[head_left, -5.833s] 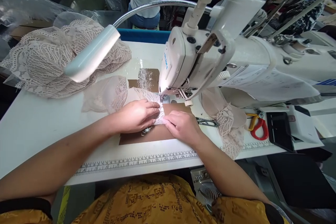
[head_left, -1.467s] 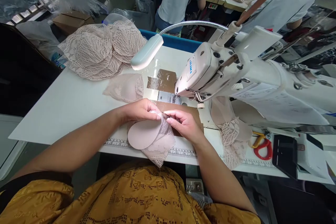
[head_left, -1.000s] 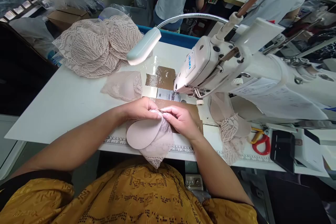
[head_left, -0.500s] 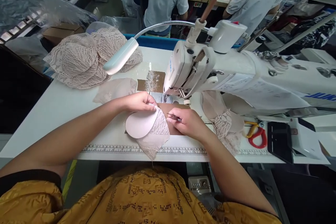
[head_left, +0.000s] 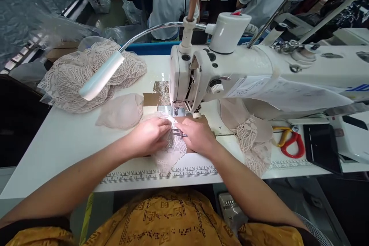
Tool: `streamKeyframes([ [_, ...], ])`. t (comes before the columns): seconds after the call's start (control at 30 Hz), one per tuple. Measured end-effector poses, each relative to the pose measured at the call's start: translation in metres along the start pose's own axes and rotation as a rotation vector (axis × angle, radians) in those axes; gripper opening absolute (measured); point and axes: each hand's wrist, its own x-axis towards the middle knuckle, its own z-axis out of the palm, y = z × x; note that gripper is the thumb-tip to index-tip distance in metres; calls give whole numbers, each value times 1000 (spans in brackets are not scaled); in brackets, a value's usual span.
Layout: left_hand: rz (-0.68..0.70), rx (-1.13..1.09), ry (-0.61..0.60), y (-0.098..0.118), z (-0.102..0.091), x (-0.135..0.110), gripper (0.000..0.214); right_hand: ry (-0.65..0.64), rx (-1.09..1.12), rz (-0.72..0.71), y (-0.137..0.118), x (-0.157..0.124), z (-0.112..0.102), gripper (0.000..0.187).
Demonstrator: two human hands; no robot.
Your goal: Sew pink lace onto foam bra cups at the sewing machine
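Observation:
A beige lace bra cup piece [head_left: 172, 150] lies on the white sewing table [head_left: 57, 142], just in front of the needle of the white sewing machine [head_left: 230, 65]. My left hand [head_left: 150, 135] rests on its left part with curled fingers holding the fabric down. My right hand [head_left: 197, 134] sits on the right side of the piece and pinches small metal thread snips [head_left: 179, 134], whose tips point left towards my left hand. The lower lace edge hangs towards the printed ruler [head_left: 161, 173].
A pile of lace cups [head_left: 86, 73] sits at the back left, one loose cup [head_left: 121, 111] beside it. A gooseneck lamp [head_left: 100, 75] hangs over them. More lace pieces [head_left: 250, 134], red scissors [head_left: 291, 140] and a black device [head_left: 321, 142] lie to the right. People work at tables behind.
The cup piece moved from near the table's front edge up towards the needle and now lies flat under my left hand. My right hand now holds the snips against the fabric.

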Motion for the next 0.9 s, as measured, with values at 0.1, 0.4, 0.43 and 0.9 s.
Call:
streamKeyframes([
  [0.1,-5,44,-30,-1,10,-2,35,-2,-23,44,-4,1,1,39],
  [0.4,101,19,28,-41,20,8,47,21,-42,144,-10,7,2,48],
  [0.43,112,13,34,-44,21,9,47,21,-47,145,-10,8,3,49],
  [0.9,221,-52,146,-48,27,7,34,12,-7,6,-4,0,1,34],
])
